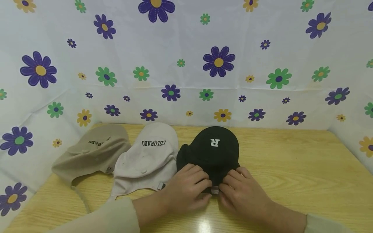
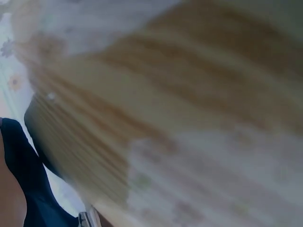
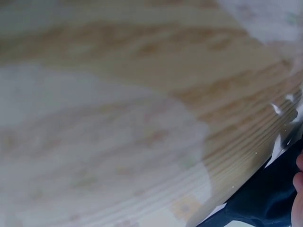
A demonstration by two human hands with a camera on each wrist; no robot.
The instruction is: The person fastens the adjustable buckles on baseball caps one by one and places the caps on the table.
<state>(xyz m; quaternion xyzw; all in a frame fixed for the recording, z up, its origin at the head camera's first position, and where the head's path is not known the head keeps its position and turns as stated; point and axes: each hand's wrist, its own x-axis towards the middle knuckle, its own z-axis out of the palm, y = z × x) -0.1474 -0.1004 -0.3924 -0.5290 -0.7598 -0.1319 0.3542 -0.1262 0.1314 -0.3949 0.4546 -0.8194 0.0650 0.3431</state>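
Note:
A black cap (image 1: 222,158) with a white letter R lies on the table, its strap side toward me. My left hand (image 1: 187,189) grips the cap's near edge, left of a small pale piece (image 1: 214,190) on the strap. On the other side of that piece, the curled fingers of my right hand (image 1: 247,192) hold the same edge. In the left wrist view, dark cap fabric (image 2: 35,189) shows at the lower left beside a bit of skin. The right wrist view has the dark fabric (image 3: 260,198) at its lower right, with fingertips (image 3: 298,182) on it.
Just left of the black cap lies a pale cap (image 1: 145,158) lettered COLORADO. A tan cap (image 1: 96,149) is farther left, with its strap hanging toward me. All lie on a wooden table (image 1: 297,161). A flower-print cloth (image 1: 180,38) hangs behind and along both sides.

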